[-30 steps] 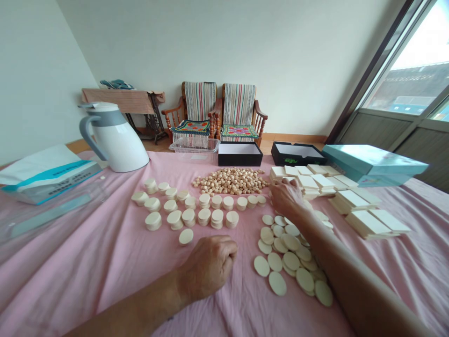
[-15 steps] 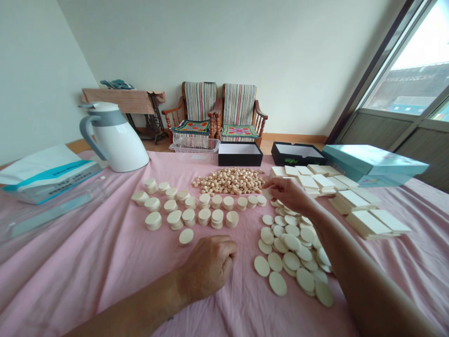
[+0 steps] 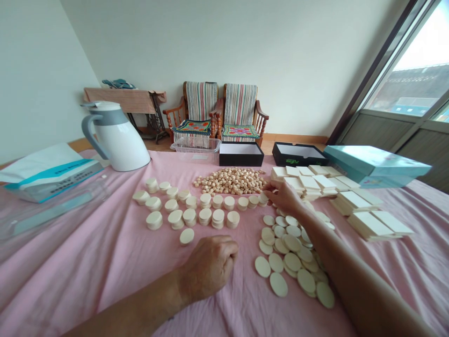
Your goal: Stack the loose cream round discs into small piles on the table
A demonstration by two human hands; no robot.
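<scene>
My right hand [image 3: 283, 197] has slid left, fingers [image 3: 270, 186] stretched to the last stack of cream discs [image 3: 263, 199] beside the wooden beads [image 3: 229, 181]; I cannot tell if it grips one. My left hand [image 3: 210, 267] stays clenched on the pink cloth [image 3: 105, 267], below the stacked rows. Loose discs [image 3: 282, 248] lie spread beside my right forearm [image 3: 336, 257].

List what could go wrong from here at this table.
The right hand sits between the tan bead pile and the end of the short disc stacks, so a slip could scatter beads or topple stacks. The wrinkled pink cloth is uneven footing, and a tug on it might shift the loose cream discs.
</scene>
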